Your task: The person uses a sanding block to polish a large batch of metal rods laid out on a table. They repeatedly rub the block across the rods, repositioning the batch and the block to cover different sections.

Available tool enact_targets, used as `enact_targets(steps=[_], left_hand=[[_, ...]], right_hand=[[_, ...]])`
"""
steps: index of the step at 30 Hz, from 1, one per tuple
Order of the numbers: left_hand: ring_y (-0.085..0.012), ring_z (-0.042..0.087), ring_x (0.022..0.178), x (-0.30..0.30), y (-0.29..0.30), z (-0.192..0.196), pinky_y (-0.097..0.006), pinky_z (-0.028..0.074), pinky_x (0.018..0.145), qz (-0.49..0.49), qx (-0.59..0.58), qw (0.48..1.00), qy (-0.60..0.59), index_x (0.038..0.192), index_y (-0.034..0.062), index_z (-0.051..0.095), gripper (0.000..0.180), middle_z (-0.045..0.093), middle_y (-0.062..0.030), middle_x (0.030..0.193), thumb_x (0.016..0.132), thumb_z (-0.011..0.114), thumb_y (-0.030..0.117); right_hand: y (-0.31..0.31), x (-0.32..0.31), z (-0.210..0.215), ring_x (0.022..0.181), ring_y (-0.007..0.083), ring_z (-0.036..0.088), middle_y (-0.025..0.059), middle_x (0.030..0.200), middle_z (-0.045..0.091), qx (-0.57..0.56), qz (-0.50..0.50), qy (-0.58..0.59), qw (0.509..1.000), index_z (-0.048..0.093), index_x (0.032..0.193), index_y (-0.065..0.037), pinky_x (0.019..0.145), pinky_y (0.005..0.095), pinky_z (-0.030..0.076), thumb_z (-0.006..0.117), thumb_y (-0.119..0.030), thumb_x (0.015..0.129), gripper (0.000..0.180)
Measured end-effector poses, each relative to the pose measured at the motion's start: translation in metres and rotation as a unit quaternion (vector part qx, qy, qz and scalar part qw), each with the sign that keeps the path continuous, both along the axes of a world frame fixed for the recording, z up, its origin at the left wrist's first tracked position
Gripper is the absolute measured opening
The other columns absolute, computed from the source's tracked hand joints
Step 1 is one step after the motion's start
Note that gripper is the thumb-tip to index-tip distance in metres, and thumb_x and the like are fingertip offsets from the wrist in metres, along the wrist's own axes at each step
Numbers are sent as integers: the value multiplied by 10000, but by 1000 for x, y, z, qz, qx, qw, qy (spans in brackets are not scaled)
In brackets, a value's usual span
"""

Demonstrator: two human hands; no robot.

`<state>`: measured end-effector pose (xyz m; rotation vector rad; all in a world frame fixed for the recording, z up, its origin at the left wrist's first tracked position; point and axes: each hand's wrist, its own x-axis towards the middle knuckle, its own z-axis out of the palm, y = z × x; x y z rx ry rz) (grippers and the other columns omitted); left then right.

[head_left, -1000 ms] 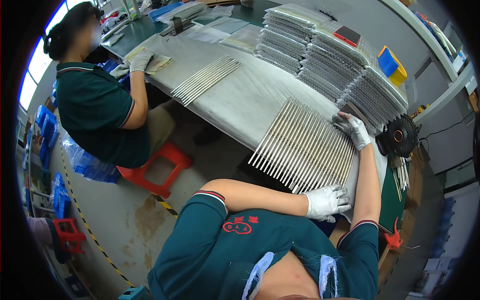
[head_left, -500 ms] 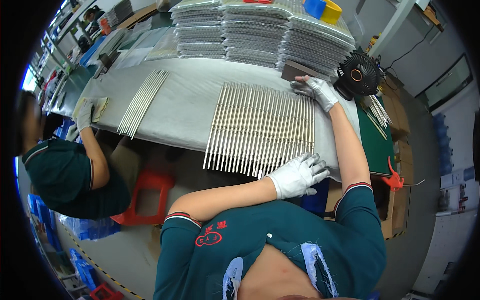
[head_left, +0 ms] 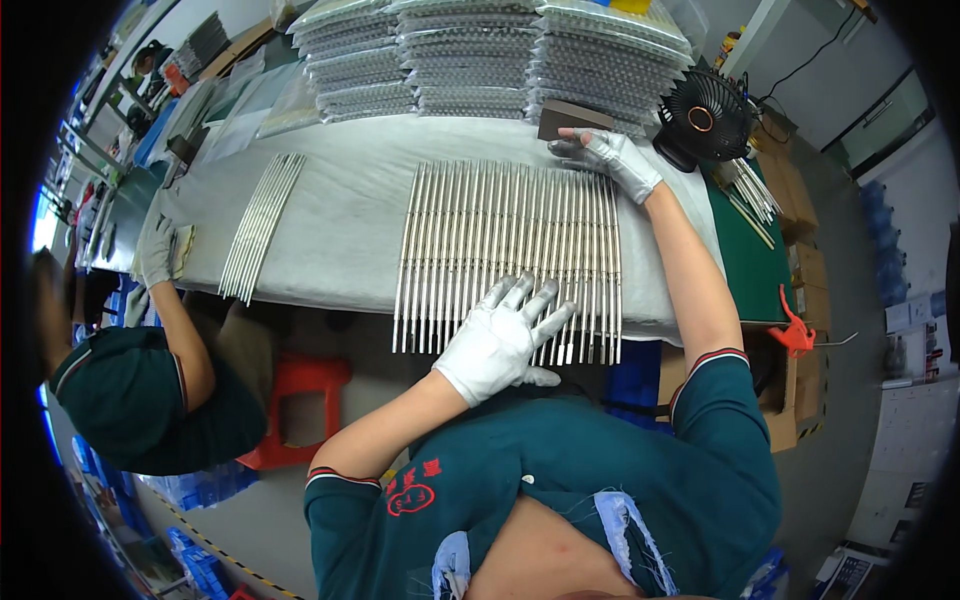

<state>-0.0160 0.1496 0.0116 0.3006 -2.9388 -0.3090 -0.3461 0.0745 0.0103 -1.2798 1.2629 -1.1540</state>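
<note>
A row of thin silvery metal rods [head_left: 505,225] lies side by side on the pale-covered table, their near ends jutting past its edge. Across the near ends rests my gloved left hand [head_left: 497,340], palm down with its fingers spread. My gloved right hand [head_left: 618,160] is at the far right corner of the row, fingers stretched out toward the rods' far ends. Some of its fingertips look bare. Just beyond it is a dark grey-brown block [head_left: 572,118]. Neither hand is closed round a rod.
Bubble-wrapped stacks [head_left: 465,65] line the back of the table. A black fan [head_left: 703,117] stands at the right, near loose rods [head_left: 750,192] and a red air gun [head_left: 797,335]. Farther left lie more rods [head_left: 262,228], beside a co-worker's gloved hand [head_left: 157,250] and a red stool [head_left: 335,385].
My left hand has shifted left from the row's near right corner onto the rods' near ends. My right hand stays at the far right corner. The whole view has tilted slightly.
</note>
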Motion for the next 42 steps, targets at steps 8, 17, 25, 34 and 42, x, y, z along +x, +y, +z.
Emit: enact_targets(steps=[8, 17, 25, 34, 42], left_hand=[[-412, 428, 1346, 8, -14, 19, -501, 311, 1142, 49, 24, 998, 13, 1432, 35, 461, 887, 492, -220, 1431, 784, 688, 597], [-369, 636, 1100, 47, -111, 15, -430, 526, 916, 388, 30, 921, -34, 1346, 24, 561, 666, 608, -188, 1322, 884, 654, 495], [-355, 663, 1042, 22, -97, 7, -441, 553, 851, 403, 35, 915, 15, 1288, 18, 600, 687, 625, -162, 1288, 888, 609, 577], [-351, 656, 1047, 20, -86, 6, -446, 543, 842, 378, 22, 925, 30, 1286, 44, 599, 621, 634, -162, 1275, 871, 659, 502], [-454, 487, 1284, 82, -34, 10, -654, 247, 1111, 186, -12, 982, -13, 1463, 154, 437, 993, 511, -224, 1417, 654, 756, 633]], right_hand=[[20, 94, 11, 1333, 302, 513, 150, 1439, 540, -126, 120, 351, 920, 460, 1482, -194, 1115, 391, 406, 378, -716, 944, 754], [65, 118, 11, 1417, 369, 365, 213, 1502, 421, -223, 199, 560, 773, 532, 1386, -30, 1182, 520, 254, 577, -436, 917, 622], [95, 81, 21, 1427, 411, 333, 209, 1550, 360, -152, 192, 579, 778, 511, 1420, -49, 1186, 518, 255, 586, -464, 902, 668], [89, 103, 14, 1432, 428, 318, 243, 1539, 353, -168, 188, 571, 781, 478, 1421, -4, 1185, 530, 247, 644, -480, 849, 763], [182, 157, 19, 1416, 458, 318, 264, 1533, 322, -61, 158, 548, 819, 352, 1481, -39, 1181, 567, 224, 755, -543, 717, 1000]])
